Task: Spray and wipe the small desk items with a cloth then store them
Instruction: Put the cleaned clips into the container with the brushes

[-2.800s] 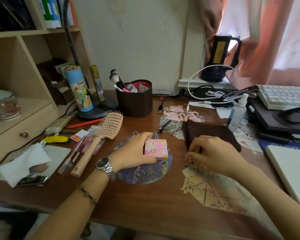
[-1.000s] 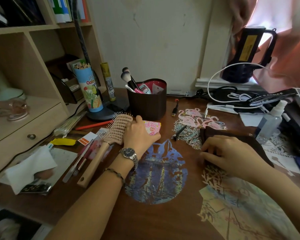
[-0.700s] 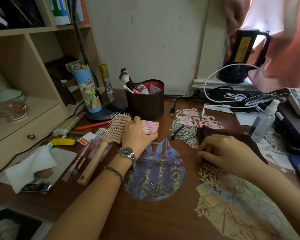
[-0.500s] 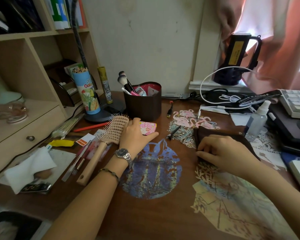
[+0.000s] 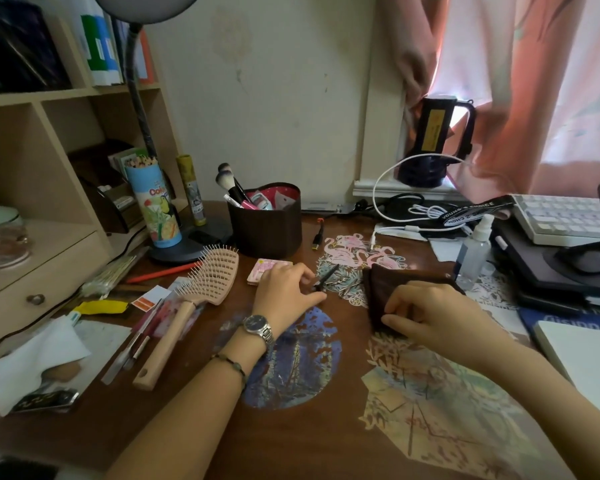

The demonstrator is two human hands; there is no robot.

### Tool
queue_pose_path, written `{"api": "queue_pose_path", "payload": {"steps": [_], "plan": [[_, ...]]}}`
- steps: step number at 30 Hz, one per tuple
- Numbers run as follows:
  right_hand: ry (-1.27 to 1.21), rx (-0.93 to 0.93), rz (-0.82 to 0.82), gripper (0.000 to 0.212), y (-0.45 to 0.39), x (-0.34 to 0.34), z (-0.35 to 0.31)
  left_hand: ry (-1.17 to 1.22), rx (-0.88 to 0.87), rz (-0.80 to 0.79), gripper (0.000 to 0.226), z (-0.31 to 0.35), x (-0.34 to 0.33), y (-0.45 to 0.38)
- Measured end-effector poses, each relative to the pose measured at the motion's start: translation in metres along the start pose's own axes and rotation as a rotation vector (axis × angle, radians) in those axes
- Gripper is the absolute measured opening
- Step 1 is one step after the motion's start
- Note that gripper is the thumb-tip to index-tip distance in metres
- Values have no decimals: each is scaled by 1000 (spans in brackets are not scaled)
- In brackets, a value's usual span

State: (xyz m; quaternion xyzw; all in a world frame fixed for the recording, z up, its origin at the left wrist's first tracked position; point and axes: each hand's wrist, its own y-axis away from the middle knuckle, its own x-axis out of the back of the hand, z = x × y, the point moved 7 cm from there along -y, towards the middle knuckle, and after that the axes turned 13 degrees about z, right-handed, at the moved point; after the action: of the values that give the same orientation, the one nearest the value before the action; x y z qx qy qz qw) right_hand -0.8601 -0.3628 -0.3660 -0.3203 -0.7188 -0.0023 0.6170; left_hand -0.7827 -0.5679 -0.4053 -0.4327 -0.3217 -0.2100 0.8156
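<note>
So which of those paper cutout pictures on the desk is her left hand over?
The pink flamingo cutout, farthest back; her left hand reaches its near edge, unlike the blue round one.

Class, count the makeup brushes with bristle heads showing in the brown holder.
2: both brushes stand together at the left rear of the brown holder. More may be hidden inside.

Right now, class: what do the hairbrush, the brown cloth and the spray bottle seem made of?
Hairbrush: probably matte pink plastic, moulded vented head and bristles. Brown cloth: soft fabric, folded and creased under the right hand. Spray bottle: clear plastic, see-through body, white nozzle.
</note>
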Motion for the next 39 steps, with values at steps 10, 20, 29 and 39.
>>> {"api": "queue_pose_path", "payload": {"steps": [10, 20, 29, 39], "plan": [[-29, 16, 29, 15, -5, 1, -1, -20, 61, 70, 16, -2, 1, -6], [-180, 71, 194, 27, -31, -15, -28, 242, 188, 140, 13, 6, 61, 17], [-257, 170, 328, 23, -44, -22, -50, 462, 289, 4, 14, 22, 64, 30], [-385, 126, 338, 8, -53, -27, -44, 654, 284, -108, 26, 12, 51, 26]]}}
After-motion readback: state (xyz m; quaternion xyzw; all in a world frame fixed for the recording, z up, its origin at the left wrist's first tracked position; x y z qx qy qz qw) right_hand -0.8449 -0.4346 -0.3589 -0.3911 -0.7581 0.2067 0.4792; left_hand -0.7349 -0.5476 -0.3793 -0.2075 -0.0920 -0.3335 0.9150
